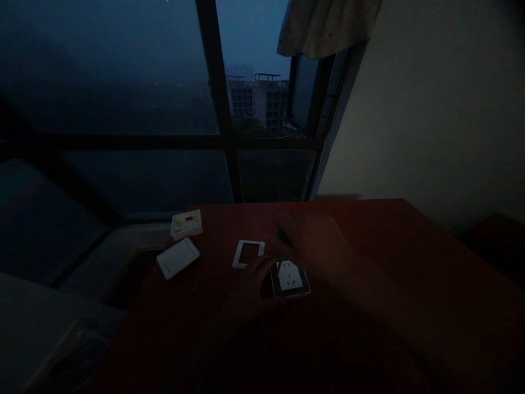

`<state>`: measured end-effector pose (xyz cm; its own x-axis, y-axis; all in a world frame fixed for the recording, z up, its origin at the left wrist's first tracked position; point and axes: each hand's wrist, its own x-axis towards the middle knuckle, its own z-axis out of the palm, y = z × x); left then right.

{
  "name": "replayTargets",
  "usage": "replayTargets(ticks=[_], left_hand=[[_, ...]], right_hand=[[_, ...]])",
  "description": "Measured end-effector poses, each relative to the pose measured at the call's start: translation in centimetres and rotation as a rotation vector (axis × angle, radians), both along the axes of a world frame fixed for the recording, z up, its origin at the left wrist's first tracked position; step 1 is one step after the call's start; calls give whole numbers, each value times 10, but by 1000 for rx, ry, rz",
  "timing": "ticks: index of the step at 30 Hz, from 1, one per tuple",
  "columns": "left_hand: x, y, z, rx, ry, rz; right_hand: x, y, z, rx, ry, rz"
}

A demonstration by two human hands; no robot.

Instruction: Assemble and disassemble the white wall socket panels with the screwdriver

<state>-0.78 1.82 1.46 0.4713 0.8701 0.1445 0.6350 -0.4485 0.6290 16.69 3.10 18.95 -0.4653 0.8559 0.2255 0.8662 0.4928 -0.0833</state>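
A white wall socket (290, 280) with a dark surround lies face up on the red-brown table (369, 219). My left hand (249, 290) curls around its left side, thumb along the near edge and fingers along the far edge. Above the socket, my right hand (318, 241) is closed on a screwdriver (280, 255) with a green handle, partly hidden by the fingers. The tool's thin shaft points down at the socket's left side. Motion smears the right hand, and dim light hides fine detail.
A white cover frame (237, 257) lies just beyond my left hand. Farther left are a white rectangular plate (178, 259) and an open white mounting box (175, 232). A window stands behind the table, and a pale wall (430, 109) rises at the right.
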Motion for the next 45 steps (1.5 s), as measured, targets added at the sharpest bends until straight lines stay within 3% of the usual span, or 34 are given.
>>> replayTargets(ticks=[5,12,18,24,28,34,41,45], left_hand=[[1,0,1,-13,-26,4],[1,-1,2,-22,-33,-2],[1,1,-2,-22,-20,8],[0,1,-4,-18,-23,-5],[0,1,-1,-27,-26,-9],[0,0,2,-28,-13,11],[0,0,-1,8,-7,15],[0,0,1,-4,1,7]], right_hand=[[1,-3,2,-58,89,128],[3,0,2,4,-56,-11],[5,-2,7,-92,27,170],[7,1,4,-40,7,109],[10,5,2,-98,121,227],[6,5,1,-37,-11,76],[10,0,-3,-65,113,196],[9,2,-3,-43,9,36]])
